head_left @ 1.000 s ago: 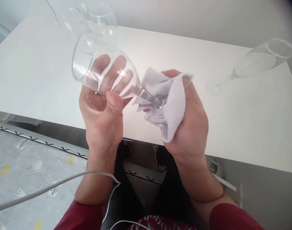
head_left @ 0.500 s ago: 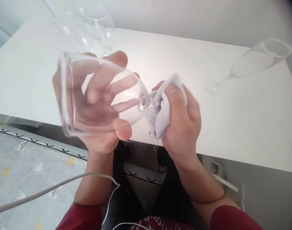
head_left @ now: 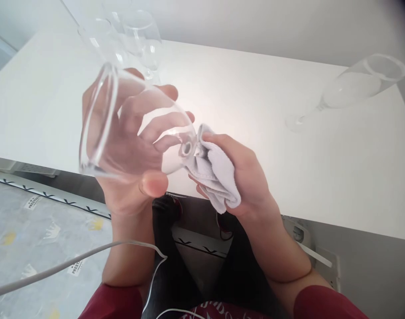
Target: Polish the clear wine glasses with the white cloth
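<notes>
A clear wine glass [head_left: 175, 164] lies sideways in the air over the table, its rim to the left. My left hand [head_left: 129, 128] cradles the bowl from behind, with the thumb along the lower side and the fingers showing through the glass. A folded white cloth [head_left: 218, 170] is pinched in my right hand [head_left: 249, 177] and wraps the stem end at the right of the bowl. The cloth and hand hide the foot and most of the stem.
Several clear stemmed glasses [head_left: 144, 42] stand at the back left of the white table [head_left: 255, 186]. A tall champagne flute [head_left: 351, 88] stands at the right. A white cable [head_left: 76, 259] crosses the lower left, in front of a patterned mattress [head_left: 39, 248].
The glass has tilted and turned so that its rim opening faces me more. My right hand has rolled and shifted down and left with the cloth around the stem.
</notes>
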{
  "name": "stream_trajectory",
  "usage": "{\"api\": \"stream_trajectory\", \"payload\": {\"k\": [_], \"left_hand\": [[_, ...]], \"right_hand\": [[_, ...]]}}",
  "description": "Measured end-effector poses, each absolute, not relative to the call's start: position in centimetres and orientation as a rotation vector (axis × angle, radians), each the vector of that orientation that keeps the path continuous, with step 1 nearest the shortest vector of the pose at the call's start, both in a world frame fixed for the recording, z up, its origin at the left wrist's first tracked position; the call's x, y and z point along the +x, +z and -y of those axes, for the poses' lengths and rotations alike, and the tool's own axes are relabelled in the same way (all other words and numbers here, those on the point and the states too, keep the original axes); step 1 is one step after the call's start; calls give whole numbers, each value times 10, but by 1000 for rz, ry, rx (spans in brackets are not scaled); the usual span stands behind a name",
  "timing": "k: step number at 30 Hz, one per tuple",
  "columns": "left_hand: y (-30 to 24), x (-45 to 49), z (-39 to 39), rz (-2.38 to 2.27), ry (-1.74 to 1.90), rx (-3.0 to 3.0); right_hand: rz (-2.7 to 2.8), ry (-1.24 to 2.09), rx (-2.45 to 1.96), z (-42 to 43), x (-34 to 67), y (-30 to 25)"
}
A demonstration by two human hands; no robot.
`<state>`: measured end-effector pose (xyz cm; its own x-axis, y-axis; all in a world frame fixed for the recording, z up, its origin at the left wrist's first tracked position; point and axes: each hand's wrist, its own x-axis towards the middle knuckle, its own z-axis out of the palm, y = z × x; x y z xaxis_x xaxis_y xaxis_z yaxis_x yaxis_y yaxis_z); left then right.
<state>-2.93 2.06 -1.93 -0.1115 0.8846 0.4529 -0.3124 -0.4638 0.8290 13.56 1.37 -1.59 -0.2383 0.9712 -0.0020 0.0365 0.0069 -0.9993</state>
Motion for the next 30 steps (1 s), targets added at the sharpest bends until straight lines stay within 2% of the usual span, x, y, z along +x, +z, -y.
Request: {"api": "stream_trajectory", "payload": {"k": [6, 8, 10, 14, 16, 18, 22, 26, 28, 30], "left_hand": [[-18, -14, -14, -795, 1739, 1290], [-17, -10, -11, -830, 1729, 1224], [-17, -11, -11, -797, 1748, 1259], [-18, -20, -20, -687, 1706, 1515], [-18, -24, -24, -695, 1709, 1564], [-17, -27, -26, -712, 1727, 1575], [-13, -24, -24, -791, 1720, 1457], [-12, -15, -18, -800, 1691, 1343], [-13, -13, -17, -773, 1668, 1314], [-14, -15, -16, -730, 1671, 1337]], "right_hand": [[1272, 714, -1175, 3, 122, -10], [1253, 605, -1119, 4, 121, -9], [1231, 718, -1089, 1, 124, -9], [1265, 1333, -1020, -11, 133, -11], [1389, 1436, -1001, -14, 135, -12], [1497, 1274, -1064, -12, 132, -12], [1500, 699, -1243, -2, 122, -11], [1382, 242, -1074, 2, 117, -12], [1341, 301, -1055, 1, 118, -12], [1318, 627, -1137, -1, 122, -11]]}}
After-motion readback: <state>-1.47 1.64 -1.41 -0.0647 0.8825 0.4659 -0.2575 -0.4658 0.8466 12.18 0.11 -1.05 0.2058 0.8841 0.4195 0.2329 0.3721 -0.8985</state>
